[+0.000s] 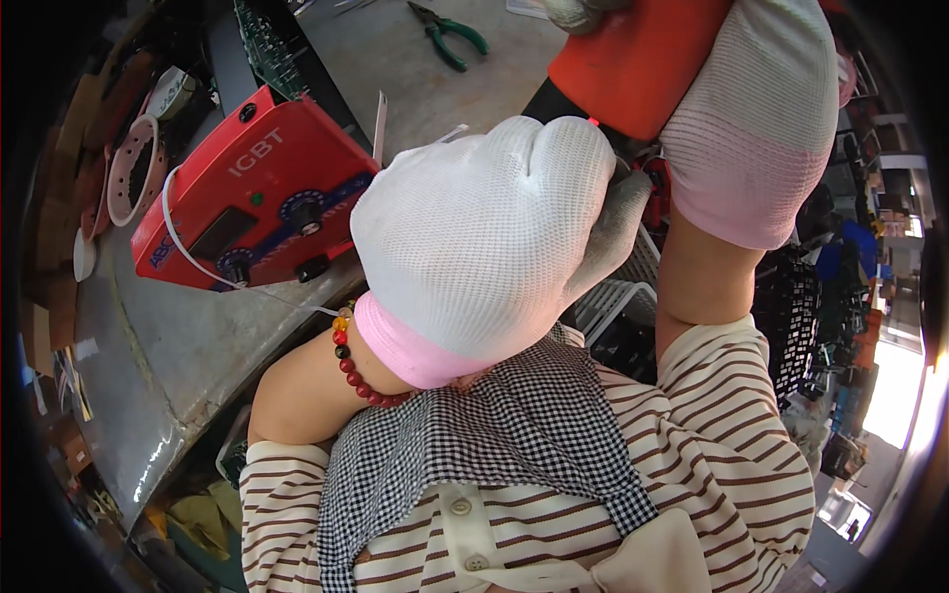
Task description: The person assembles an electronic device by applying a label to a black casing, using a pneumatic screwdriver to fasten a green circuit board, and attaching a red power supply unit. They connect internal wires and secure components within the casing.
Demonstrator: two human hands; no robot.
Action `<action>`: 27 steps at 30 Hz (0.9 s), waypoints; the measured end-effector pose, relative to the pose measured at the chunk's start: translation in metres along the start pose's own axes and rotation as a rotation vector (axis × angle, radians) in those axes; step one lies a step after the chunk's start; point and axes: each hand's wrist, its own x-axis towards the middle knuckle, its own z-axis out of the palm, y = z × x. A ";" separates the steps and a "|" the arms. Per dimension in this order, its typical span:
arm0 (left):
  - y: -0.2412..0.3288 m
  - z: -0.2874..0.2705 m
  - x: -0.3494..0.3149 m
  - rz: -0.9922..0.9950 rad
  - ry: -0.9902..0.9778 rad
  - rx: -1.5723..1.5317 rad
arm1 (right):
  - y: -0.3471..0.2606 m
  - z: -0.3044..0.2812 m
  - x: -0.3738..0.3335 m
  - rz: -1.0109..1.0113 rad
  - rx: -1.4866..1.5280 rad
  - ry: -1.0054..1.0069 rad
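My left hand (484, 217), in a white knit glove with a pink cuff, is closed in the middle of the view. Its fingers curl inward and hide what they hold, if anything. Just past its knuckles, touching or nearly so, is the black lower part of a smooth orange-red body (633, 74). My right hand (756, 99), gloved the same way, wraps round this body from the right, and gloved fingertips show on its far side at the top edge. The body's kind does not show, as it runs out of the picture. A small red spot glows beside the left knuckles.
Left on the grey metal table (109, 326) a red box (252, 203) with knobs leans, a white cord across it. Behind it stands a green circuit board (267, 49). Green-handled pliers (450, 38) lie at the far side. Black crates (791, 306) are at the right.
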 end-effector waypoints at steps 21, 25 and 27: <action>-0.051 -0.184 -0.033 -0.387 -0.262 0.083 | 0.026 -0.038 -0.008 0.441 -0.584 0.160; -0.178 -0.193 -0.081 -0.811 0.310 -0.031 | 0.061 -0.036 -0.019 0.721 -0.391 0.222; -0.252 -0.200 -0.092 -0.929 0.289 -0.079 | 0.083 -0.042 -0.022 0.834 -0.281 0.226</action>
